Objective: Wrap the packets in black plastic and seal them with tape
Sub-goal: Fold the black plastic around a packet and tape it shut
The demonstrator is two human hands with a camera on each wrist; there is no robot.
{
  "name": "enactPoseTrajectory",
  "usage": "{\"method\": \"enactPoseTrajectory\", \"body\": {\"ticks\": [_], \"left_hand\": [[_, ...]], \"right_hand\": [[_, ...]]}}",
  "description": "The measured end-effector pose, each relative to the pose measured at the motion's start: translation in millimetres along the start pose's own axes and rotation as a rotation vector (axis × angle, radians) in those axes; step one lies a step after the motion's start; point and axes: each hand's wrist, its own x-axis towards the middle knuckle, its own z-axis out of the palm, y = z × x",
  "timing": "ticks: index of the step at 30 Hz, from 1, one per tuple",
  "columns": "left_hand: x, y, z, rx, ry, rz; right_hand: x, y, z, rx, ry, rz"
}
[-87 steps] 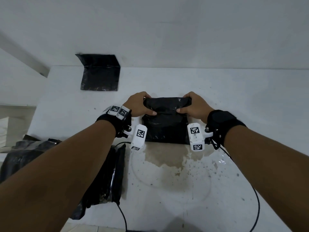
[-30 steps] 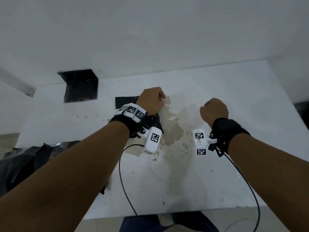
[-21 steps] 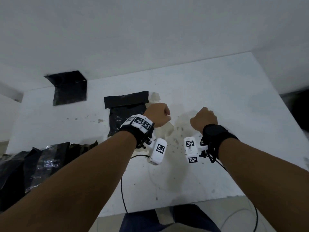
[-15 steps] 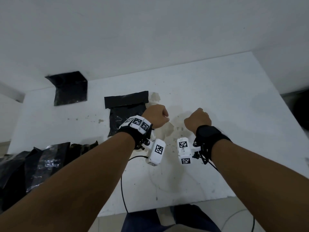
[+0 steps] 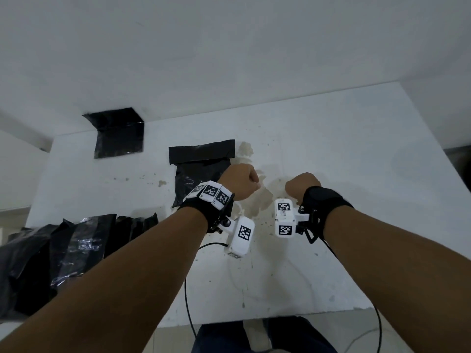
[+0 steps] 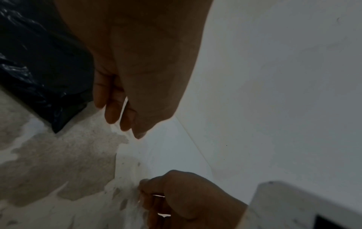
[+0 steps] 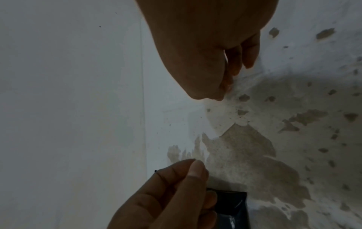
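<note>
Both hands are hovering over the middle of the table [image 5: 331,138] in the head view, the left hand [image 5: 238,182] and the right hand [image 5: 302,183] facing each other with fingers curled in. One wrapped packet [image 5: 201,169] is lying flat just beyond the left wrist, toward the far edge, its top folded over into a flap; no tape is showing on it that I can make out. A second black piece [image 5: 118,135] is sitting at the far left corner, bent up against the wall. A heap of loose black plastic [image 5: 63,253] is lying at the near left edge. Brownish stains [image 5: 257,200] are marking the surface between the hands.

From the left wrist view, the left hand's fingers [image 6: 111,111] are pressing against the thumb, and a thin pale sliver is showing between them. The right hand [image 6: 188,196] is pinching something glinting and clear, probably tape, though it is too thin to be sure.

From the right wrist view, the right hand's fingers [image 7: 240,62] are bunching against the thumb, and the left hand [image 7: 172,193] is doing the same above a corner of the packet [image 7: 233,206].

Judging by this, wrapping is looking done for one packet and sealing is still ahead; the heap suggests more packets are waiting.
</note>
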Motion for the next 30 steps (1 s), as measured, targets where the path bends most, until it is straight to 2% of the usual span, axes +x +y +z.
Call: {"method": "enactPoseTrajectory", "body": {"ticks": [2, 5, 9, 14, 18, 20, 21, 22, 24, 25, 27, 30], "left_hand": [[0.4, -1.9, -0.5, 0.014, 0.005, -0.012], [0.8, -1.7, -1.9, 0.025, -0.012, -0.028], [2.6, 8.1, -9.7, 0.045, -0.003, 0.010], [5.0, 20.6, -18.3, 0.048, 0.015, 0.024], [7.7, 21.1, -22.0, 0.055, 0.018, 0.014], [8.4, 21.4, -23.7, 0.060, 0.008, 0.002], [8.5, 22.2, -24.8, 0.062, 0.004, -0.002], [9.0, 22.8, -26.0, 0.064, 0.001, -0.004], [9.6, 25.4, -29.1, 0.071, -0.007, -0.007], [10.1, 26.8, -30.7, 0.074, -0.012, -0.010], [11.0, 29.6, -33.4, 0.079, -0.016, -0.014], [11.7, 36.3, -34.2, 0.100, -0.042, -0.016]], "right_hand": [[-0.5, -4.6, 1.4, -0.080, -0.041, -0.025], [0.4, -2.4, 6.9, -0.059, -0.040, -0.044], [2.0, 4.4, 10.8, 0.108, 0.053, -0.015], [-1.2, -3.4, 8.4, 0.199, 0.081, -0.057], [2.2, -16.5, -3.8, 0.445, 0.042, -0.085], [-6.8, -18.9, -15.5, 0.411, 0.001, -0.111], [-6.4, -18.2, -21.3, 0.314, -0.016, -0.130], [-11.4, -18.4, -28.1, 0.315, -0.023, -0.097], [-19.2, -14.7, -30.8, 0.100, 0.025, -0.098], [-12.8, -9.9, -31.0, 0.012, 0.030, -0.148], [-12.4, -7.7, -33.4, -0.109, 0.039, -0.137], [-8.5, -2.4, -35.4, -0.127, -0.009, -0.174]]}}
